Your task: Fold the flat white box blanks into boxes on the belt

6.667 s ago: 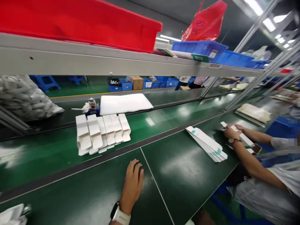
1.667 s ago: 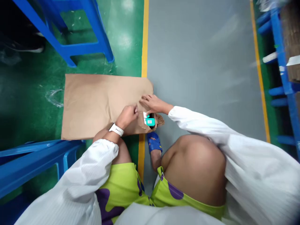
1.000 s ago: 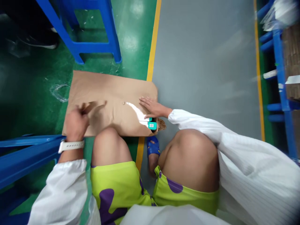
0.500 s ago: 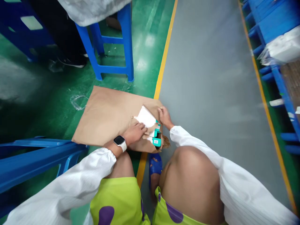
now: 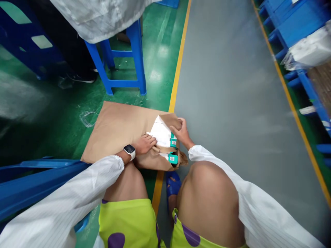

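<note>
A large brown paper bag (image 5: 117, 129) lies on its side on the floor in front of my knees, torn open toward its right end. Through the tear show white boxes (image 5: 160, 132) with green ends, and another green box end (image 5: 172, 158) pokes out by the bag's crumpled mouth. My left hand (image 5: 145, 143), a watch on its wrist, lies flat over the paper at the tear's left edge, fingers close together. At the upper right edge of the tear, my right hand (image 5: 184, 132) grips the paper flap between thumb and fingers.
A blue plastic stool (image 5: 139, 58) with a person in a white garment stands beyond the bag. Blue plastic furniture (image 5: 38, 179) is at my left. A clear plastic strip (image 5: 88, 119) lies on the green floor. Blue pallets (image 5: 300, 31) line the right side.
My left hand has drawn back leftward from the tear. My right hand has lifted the flap, so more of the white and green boxes shows. The view has shifted slightly.
</note>
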`<move>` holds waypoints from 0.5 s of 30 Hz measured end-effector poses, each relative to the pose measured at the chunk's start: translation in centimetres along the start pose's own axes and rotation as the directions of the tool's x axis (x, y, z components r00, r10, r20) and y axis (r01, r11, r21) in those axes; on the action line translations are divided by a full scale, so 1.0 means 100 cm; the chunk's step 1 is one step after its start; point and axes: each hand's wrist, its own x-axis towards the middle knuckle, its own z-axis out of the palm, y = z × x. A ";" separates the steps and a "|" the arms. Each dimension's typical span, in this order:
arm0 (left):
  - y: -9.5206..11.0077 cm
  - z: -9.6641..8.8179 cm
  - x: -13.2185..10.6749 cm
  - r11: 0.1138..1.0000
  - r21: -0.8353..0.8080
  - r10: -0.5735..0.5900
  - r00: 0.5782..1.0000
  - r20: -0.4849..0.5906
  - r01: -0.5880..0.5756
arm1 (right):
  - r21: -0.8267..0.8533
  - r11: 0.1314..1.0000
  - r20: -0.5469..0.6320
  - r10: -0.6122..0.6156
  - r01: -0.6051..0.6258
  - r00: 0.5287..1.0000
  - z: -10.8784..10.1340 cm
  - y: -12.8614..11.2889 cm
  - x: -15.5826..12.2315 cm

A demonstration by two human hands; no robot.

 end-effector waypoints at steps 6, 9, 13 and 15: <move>-0.008 0.001 -0.009 0.999 0.030 -0.039 0.999 -0.010 0.039 | -0.096 0.974 0.248 -0.177 0.206 0.953 0.032 -0.015 -0.015; -0.008 -0.002 -0.011 1.000 -0.001 -0.019 0.999 0.042 0.019 | -0.164 0.961 0.257 -0.177 0.223 0.950 0.039 -0.014 -0.019; -0.008 -0.006 -0.026 0.997 -0.075 -0.003 0.985 0.173 0.016 | -0.223 0.944 0.252 -0.187 0.245 0.950 0.039 -0.013 -0.023; -0.007 -0.007 -0.040 0.994 -0.105 -0.014 0.973 0.232 0.039 | -0.232 0.940 0.239 -0.195 0.251 0.951 0.039 -0.014 -0.025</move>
